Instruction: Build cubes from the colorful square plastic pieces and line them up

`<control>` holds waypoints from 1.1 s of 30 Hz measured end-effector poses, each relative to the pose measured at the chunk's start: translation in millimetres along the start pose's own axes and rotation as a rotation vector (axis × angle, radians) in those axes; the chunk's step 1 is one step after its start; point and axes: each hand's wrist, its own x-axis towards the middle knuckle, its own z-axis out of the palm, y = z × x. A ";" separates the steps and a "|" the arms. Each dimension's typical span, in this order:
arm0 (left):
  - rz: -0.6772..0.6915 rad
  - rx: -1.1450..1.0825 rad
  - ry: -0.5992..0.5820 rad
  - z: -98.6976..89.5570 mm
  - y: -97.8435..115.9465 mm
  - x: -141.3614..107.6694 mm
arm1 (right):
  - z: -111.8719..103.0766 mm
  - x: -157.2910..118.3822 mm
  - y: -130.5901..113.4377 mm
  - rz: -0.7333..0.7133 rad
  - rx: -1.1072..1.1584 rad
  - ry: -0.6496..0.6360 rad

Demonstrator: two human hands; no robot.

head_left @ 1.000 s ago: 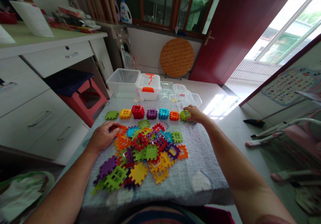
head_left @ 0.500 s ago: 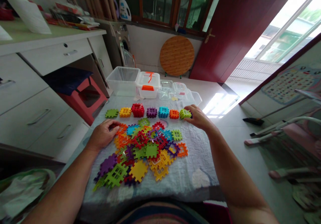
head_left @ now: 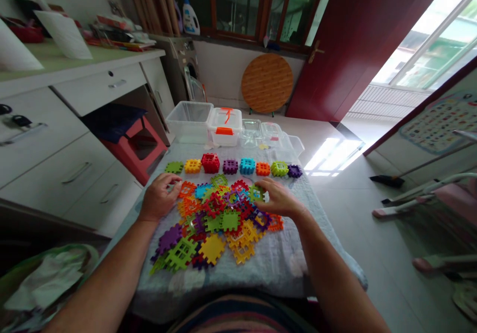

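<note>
A loose heap of toothed plastic building plates [head_left: 214,223] in several colours lies on the cloth. My right hand [head_left: 281,197] grips a green lattice plate [head_left: 256,193] between thumb and fingers at the heap's right edge. At the left edge, my left hand [head_left: 160,197] rests with loosely bent fingers, thumb apart, beside an orange lattice plate [head_left: 187,189]; nothing shows in it. Behind the heap runs a row of blocks: green [head_left: 174,167], yellow [head_left: 193,166], red [head_left: 210,163], purple [head_left: 230,166], blue [head_left: 247,166], orange [head_left: 263,168], light green [head_left: 279,168] and dark purple [head_left: 294,171].
Clear plastic boxes stand along the table's far edge, among them an open bin [head_left: 190,124] and a lidded box [head_left: 225,129] with orange clips. A red stool [head_left: 139,146] is beside the cabinet at left. The cloth-covered table [head_left: 261,273] is in front of me.
My right hand has left the light green block at the row's right end and come back to the heap, where the green lattice plate has shifted left. The dark purple block is now uncovered.
</note>
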 end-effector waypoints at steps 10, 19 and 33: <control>0.181 -0.013 -0.214 -35.7 64.0 7.3 | 25.1 21.5 -24.6 -0.052 0.170 0.273; 0.472 0.124 -0.599 -0.7 121.6 8.2 | 28.3 -4.6 31.5 0.223 0.144 0.292; 0.396 0.079 -0.444 -42.6 85.1 41.8 | 52.4 -8.2 54.9 0.337 0.243 0.431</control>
